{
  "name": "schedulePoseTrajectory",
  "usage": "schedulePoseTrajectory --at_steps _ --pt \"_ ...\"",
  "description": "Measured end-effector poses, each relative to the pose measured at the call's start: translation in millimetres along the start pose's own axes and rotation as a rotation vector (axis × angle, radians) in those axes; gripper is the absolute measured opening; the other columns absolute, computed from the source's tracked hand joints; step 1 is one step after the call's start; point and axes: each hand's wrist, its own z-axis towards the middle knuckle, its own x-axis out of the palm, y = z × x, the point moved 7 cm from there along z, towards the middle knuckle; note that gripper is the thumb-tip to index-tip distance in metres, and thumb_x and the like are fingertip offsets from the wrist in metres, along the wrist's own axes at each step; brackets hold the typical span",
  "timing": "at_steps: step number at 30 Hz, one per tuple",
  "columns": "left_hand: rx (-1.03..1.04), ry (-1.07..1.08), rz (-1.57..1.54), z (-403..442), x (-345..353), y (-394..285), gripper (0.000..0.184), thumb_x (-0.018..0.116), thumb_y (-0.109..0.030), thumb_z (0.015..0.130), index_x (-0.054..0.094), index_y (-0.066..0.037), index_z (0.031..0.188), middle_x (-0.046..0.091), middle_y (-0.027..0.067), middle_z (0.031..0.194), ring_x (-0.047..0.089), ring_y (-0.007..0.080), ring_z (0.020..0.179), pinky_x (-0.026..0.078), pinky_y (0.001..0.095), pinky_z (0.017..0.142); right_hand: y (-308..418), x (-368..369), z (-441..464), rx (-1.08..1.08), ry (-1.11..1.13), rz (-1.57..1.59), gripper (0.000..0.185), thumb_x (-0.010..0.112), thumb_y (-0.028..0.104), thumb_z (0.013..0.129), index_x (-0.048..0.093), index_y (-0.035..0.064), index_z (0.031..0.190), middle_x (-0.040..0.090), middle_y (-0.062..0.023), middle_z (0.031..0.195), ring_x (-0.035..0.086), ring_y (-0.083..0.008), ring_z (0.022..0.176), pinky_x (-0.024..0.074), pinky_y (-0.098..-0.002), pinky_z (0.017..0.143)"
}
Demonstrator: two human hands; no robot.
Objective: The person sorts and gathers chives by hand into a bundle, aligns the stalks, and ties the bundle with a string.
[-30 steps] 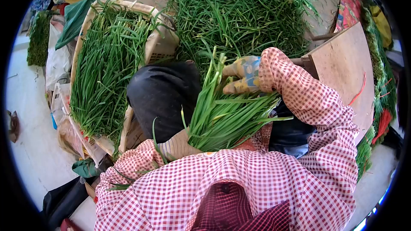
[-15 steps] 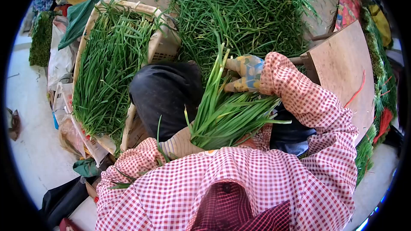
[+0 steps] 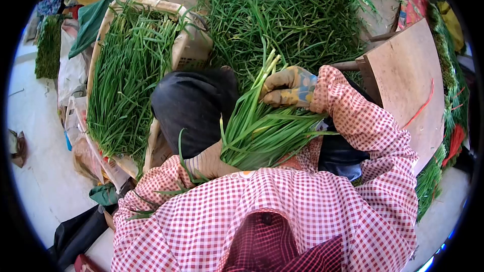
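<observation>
A bunch of green chives (image 3: 262, 138) lies slantwise across my lap, its pale stem ends pointing up and away from me. My left hand (image 3: 206, 160), in a glove with a ribbed beige cuff, reaches under the leafy end and holds the bunch; leaves cover its fingers. At the stem end, my right hand (image 3: 287, 86), in a patterned yellow and blue glove, has its fingers curled closed against the stalks. Loose blades cling to my left sleeve (image 3: 161, 186).
A big heap of loose chives (image 3: 282, 15) spreads over the floor ahead. To the left stands a pale plastic crate (image 3: 194, 45) packed with chives (image 3: 128, 85). A wooden board (image 3: 406, 68) is at the right. My dark-trousered knee (image 3: 194, 106) rises beside the crate.
My right hand's fingers have curled closed over the stalks, where they were more apart before. The bunch's stem ends have shifted slightly to the right.
</observation>
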Motion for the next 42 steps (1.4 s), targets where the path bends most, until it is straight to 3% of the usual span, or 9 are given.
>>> schedulePoseTrajectory --at_steps 4,8,16,20,24,31,34,38,42 --pt "-0.123 -0.002 -0.158 -2 1 3 0.089 0.081 -0.025 0.076 0.029 -0.004 0.145 0.042 0.0104 0.143 0.041 0.0217 0.128 0.032 0.0392 0.108 -20 2 -7 0.076 0.028 0.543 0.022 0.07 0.015 0.086 0.068 -0.0017 0.101 0.066 -0.0051 0.081 0.059 -0.0096 0.069 0.0467 -0.0243 0.062" --pt "-0.168 -0.027 -0.237 -13 1 12 0.095 0.084 -0.024 0.073 0.027 -0.005 0.147 0.042 0.0094 0.144 0.038 0.021 0.131 0.029 0.0403 0.11 -5 -13 -10 0.181 -0.017 0.351 0.021 0.068 0.018 0.088 0.065 0.0002 0.1 0.065 -0.0047 0.077 0.058 -0.0082 0.065 0.0466 -0.0224 0.056" --pt "-0.28 -0.23 -0.239 -23 1 -13 0.094 0.084 -0.014 0.071 0.029 -0.005 0.146 0.043 0.01 0.142 0.042 0.0213 0.128 0.034 0.0387 0.108 25 -132 -76 0.076 -0.863 0.162 0.016 0.064 0.018 0.091 0.065 0.0072 0.102 0.065 -0.0018 0.078 0.055 -0.0031 0.058 0.0425 -0.0145 0.046" --pt "-0.207 -0.241 -0.317 -22 4 -12 0.092 0.082 -0.01 0.071 0.029 -0.004 0.146 0.044 0.0097 0.141 0.044 0.0212 0.127 0.034 0.0379 0.108 48 -31 -49 0.026 -0.131 -0.463 0.023 0.064 0.024 0.088 0.067 0.0034 0.099 0.064 -0.0059 0.08 0.061 -0.0184 0.074 0.051 -0.0331 0.068" --pt "-0.235 -0.275 -0.187 -18 7 -21 0.092 0.082 -0.007 0.071 0.028 -0.004 0.146 0.046 0.0093 0.139 0.044 0.0207 0.127 0.036 0.0373 0.107 35 -3 -42 0.09 -0.077 -1.11 0.055 0.059 0.05 0.087 0.062 0.0039 0.116 0.062 -0.0204 0.101 0.059 -0.0352 0.098 0.0462 -0.0446 0.089" --pt "-0.331 -0.285 0.161 -23 9 -29 0.102 0.086 -0.007 0.064 0.025 -0.005 0.146 0.046 0.0095 0.139 0.045 0.0207 0.126 0.036 0.0374 0.107 24 28 -32 0.504 0.102 -0.931 0.092 0.061 0.066 0.076 0.047 -0.0081 0.128 0.06 -0.0266 0.113 0.058 -0.0379 0.109 0.0451 -0.0428 0.095" --pt "-0.07 -0.43 0.086 -29 3 -33 0.073 0.084 -0.018 0.071 0.046 -0.005 0.133 0.058 0.0077 0.127 0.054 0.0161 0.116 0.042 0.0311 0.102 2 32 -29 0.398 -0.134 -0.614 0.077 0.068 0.049 0.079 0.047 -0.0068 0.129 0.066 -0.0209 0.107 0.064 -0.0317 0.1 0.0498 -0.0382 0.089" --pt "-0.342 -0.393 0.158 -32 1 -14 0.106 0.088 -0.009 0.062 0.024 -0.005 0.146 0.046 0.0096 0.139 0.044 0.0213 0.127 0.036 0.0374 0.107 -28 38 -36 0.414 -0.267 -0.266 0.065 0.071 0.037 0.081 0.05 -0.0037 0.127 0.067 -0.0168 0.105 0.066 -0.0259 0.095 0.0516 -0.0359 0.084" --pt "-0.177 -0.409 0.047 -32 -3 -8 0.098 0.089 -0.015 0.063 0.031 -0.002 0.142 0.051 0.009 0.135 0.048 0.0194 0.123 0.039 0.0349 0.105 -32 31 -33 0.347 -0.418 -0.312 0.055 0.068 0.033 0.083 0.055 0.0017 0.126 0.067 -0.0156 0.109 0.066 -0.0252 0.094 0.0517 -0.0355 0.084"
